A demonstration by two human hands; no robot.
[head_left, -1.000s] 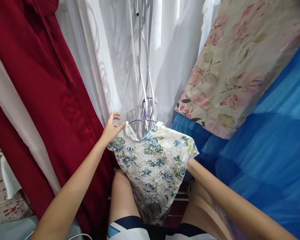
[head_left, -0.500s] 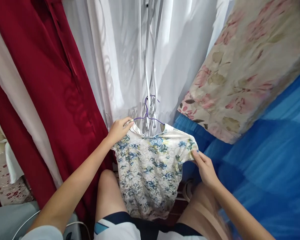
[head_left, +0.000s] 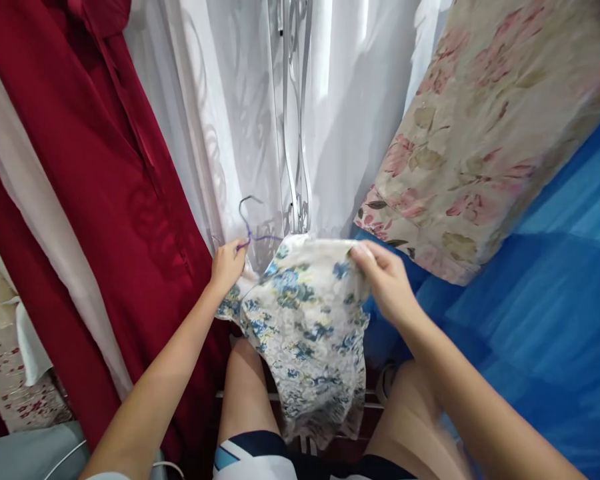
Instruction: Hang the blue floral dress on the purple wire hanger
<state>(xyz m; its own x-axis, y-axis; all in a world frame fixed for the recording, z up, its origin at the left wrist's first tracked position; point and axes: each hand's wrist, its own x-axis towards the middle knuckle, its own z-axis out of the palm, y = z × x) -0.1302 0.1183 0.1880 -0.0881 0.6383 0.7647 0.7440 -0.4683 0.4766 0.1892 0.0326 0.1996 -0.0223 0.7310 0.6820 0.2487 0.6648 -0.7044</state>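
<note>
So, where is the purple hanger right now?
Head view, left of centre: the purple hanger sticks up from the left hand, beside the floral dress, before the white curtain.

The arms (head_left: 160, 387) are bare from left hand (head_left: 226, 267) and right hand (head_left: 387, 283) upward, with a sliver of white sleeve (head_left: 103, 476) at the left shoulder. White shorts (head_left: 260, 461) carry a dark navy hem band and a light blue stripe; the legs (head_left: 243, 387) are bare.

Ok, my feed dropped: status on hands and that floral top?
Left hand shut on purple hanger. Right hand pinching floral top at shoulder. Red dress, blue tulle crowd both sides.
</note>
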